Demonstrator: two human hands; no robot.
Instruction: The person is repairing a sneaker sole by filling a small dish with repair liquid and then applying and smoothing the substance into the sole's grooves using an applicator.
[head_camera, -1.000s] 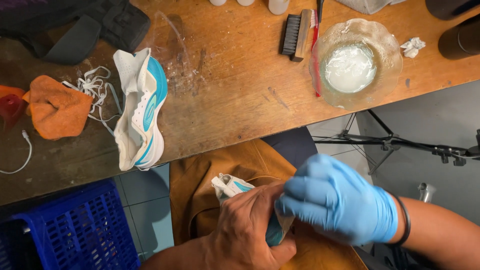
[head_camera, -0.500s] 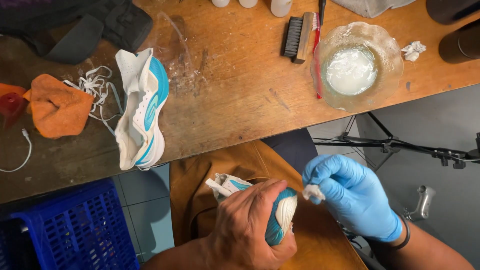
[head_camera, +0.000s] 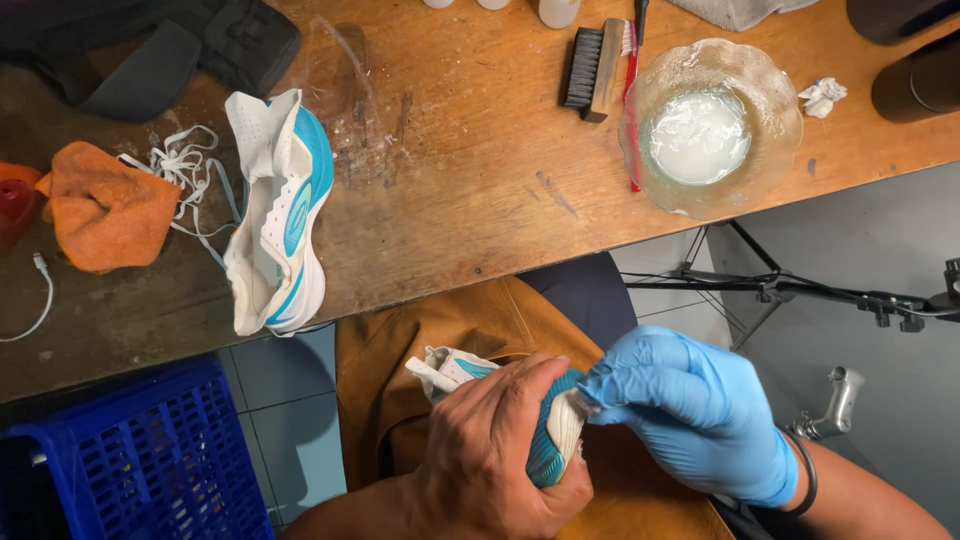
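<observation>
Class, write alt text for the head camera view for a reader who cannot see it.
A bare left hand grips a white-and-teal shoe over an orange apron while a blue-gloved right hand presses on its end. On the wooden table lie the matching shoe, laces, an orange cloth, a brush and a glass bowl of white liquid.

Glass bowl (head_camera: 775, 150) (milky liquid), brush (head_camera: 590, 68), orange cloth (head_camera: 105, 205), blue basket (head_camera: 140, 465)

Between the lone sneaker (head_camera: 275, 215) and the glass bowl (head_camera: 712, 128) the wooden table (head_camera: 470, 190) lies bare, a broad lane for a hand. The brush (head_camera: 592, 66) bounds it at the back. Left of the sneaker, loose laces (head_camera: 185, 170) and an orange cloth (head_camera: 108, 205) crowd the top. Below the table edge, the blue crate (head_camera: 140, 465) fills the left floor, and tripod legs (head_camera: 800, 292) cross the right.
</observation>
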